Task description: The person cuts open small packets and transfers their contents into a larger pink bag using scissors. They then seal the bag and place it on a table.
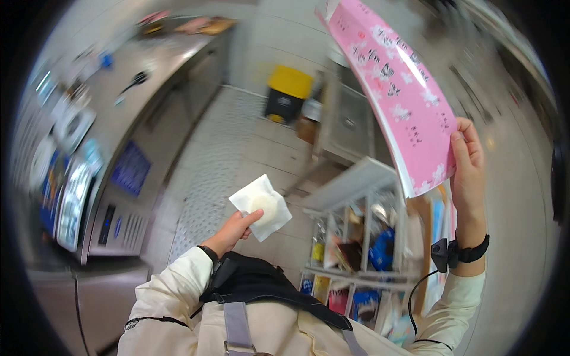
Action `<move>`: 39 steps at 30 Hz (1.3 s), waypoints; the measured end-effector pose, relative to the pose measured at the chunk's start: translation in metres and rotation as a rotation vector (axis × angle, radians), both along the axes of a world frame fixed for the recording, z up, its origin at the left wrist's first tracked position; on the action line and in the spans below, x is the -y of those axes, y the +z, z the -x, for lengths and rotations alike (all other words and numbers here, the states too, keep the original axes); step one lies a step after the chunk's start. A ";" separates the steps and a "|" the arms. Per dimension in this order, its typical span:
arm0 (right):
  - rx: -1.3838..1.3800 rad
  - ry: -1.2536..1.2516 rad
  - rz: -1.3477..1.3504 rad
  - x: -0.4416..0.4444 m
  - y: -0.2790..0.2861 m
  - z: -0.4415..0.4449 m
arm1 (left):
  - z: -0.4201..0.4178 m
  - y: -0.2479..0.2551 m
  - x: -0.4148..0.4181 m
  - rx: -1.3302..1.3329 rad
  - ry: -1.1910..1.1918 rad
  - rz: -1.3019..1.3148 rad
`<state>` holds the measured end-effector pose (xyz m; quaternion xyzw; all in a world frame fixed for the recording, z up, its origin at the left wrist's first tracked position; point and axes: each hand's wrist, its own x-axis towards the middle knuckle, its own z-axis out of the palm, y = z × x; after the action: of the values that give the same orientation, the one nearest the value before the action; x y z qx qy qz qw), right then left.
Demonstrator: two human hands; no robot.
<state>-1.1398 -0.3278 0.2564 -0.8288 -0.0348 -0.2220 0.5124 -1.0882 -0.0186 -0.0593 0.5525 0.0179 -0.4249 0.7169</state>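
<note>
Low in the middle of the view, my left hand [234,230] pinches a square of white paper [245,196]. A round, pale, flat disc [267,208] lies against the paper, with my thumb over its lower edge. Raised at the right, my right hand [468,153] grips the near end of a long pink carton or sheet [396,98]. White blossoms and dark writing cover its glossy face, and a white edge runs down its left side. Its far end reaches the top of the picture. A black strap with a small device [440,254] sits on my right wrist.
A stainless-steel counter [178,58] with cabinet doors runs along the left, small items on top. A bin with a yellow lid [290,82] stands on the tiled floor. A white rack [363,278] of packets is close at my right, near a steel table [347,120].
</note>
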 end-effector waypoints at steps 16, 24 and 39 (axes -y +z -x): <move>-0.271 0.874 0.142 -0.309 -0.152 -0.282 | -0.008 0.000 -0.272 -0.100 0.912 -0.115; -0.162 0.777 0.262 -0.337 -0.210 -0.422 | -0.177 -0.019 -0.323 0.024 1.051 -0.322; 0.570 0.947 0.533 -0.455 -0.204 -0.643 | -0.380 -0.049 -0.431 0.485 1.387 -1.264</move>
<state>-0.4963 0.1271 0.0524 -0.7309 -0.5893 -0.1670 0.3011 -0.7080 0.4122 -0.1084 0.7752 0.4166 0.3062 0.3630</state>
